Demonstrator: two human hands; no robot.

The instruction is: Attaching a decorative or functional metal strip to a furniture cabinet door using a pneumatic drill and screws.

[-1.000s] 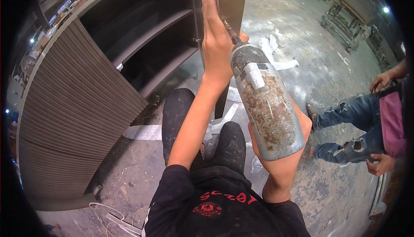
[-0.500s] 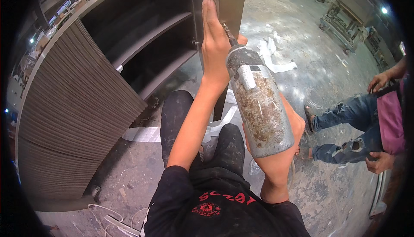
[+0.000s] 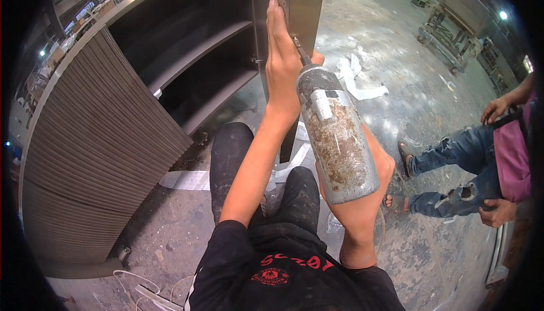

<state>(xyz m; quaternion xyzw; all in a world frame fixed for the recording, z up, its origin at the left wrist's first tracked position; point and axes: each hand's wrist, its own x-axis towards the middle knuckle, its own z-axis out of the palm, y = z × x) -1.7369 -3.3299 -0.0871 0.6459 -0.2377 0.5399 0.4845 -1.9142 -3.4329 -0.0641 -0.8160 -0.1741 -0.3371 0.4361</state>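
Observation:
My right hand [image 3: 362, 197] is wrapped round the handle of a worn grey power drill [image 3: 340, 147]; its body hides most of the fingers. The drill's slim bit [image 3: 300, 49] points away from me, its tip at the edge of a dark cabinet door [image 3: 306, 11]. Whether the tip touches cannot be made out. My left hand [image 3: 280, 62] holds the door, long fingers straight along its inner face and the thumb showing on the other side. To the left stands the dark cabinet [image 3: 187, 50] with shelves and a ribbed front [image 3: 107, 152].
At the right a person in torn jeans [image 3: 453, 152] stands close by, hands low. White strips [image 3: 362, 87] lie on the concrete floor [image 3: 408, 56]. A wheeled cart [image 3: 453, 22] is farther back. A pale cable [image 3: 136, 277] lies at the lower left.
The drill and my right hand have shifted slightly to the left. My left hand stays on the door, and the view has tilted a little.

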